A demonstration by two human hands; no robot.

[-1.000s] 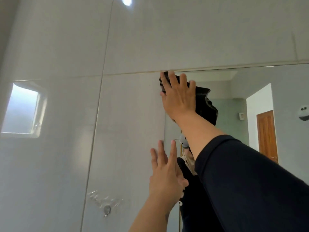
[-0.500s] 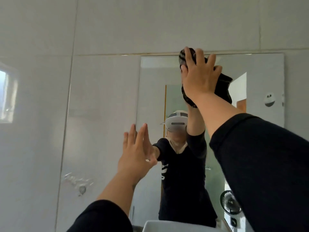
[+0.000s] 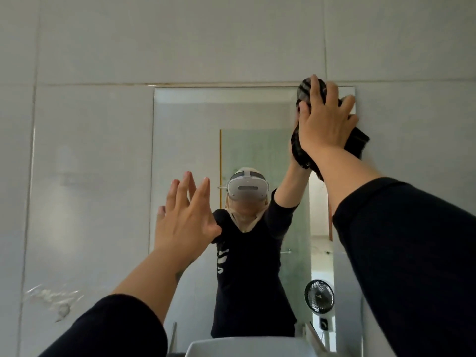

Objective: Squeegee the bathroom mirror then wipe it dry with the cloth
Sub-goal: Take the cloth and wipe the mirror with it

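The tall bathroom mirror (image 3: 193, 119) hangs on the pale tiled wall, straight ahead. My right hand (image 3: 325, 122) presses a dark striped cloth (image 3: 356, 141) flat against the mirror's top right corner. The cloth bunches above my fingers and hangs below my palm. My left hand (image 3: 183, 215) is raised near the mirror's left edge, fingers spread, holding nothing; whether it touches the glass is unclear. No squeegee is in view.
A white basin (image 3: 247, 346) sits below the mirror at the bottom edge. A wall hook (image 3: 63, 309) with clear adhesive sticks to the tiles at lower left. The mirror reflects a person in dark clothes, a small black fan and a doorway.
My right hand slid the cloth from the mirror's top left across to its top right corner. My left hand stayed open near the left edge while my view swung right.
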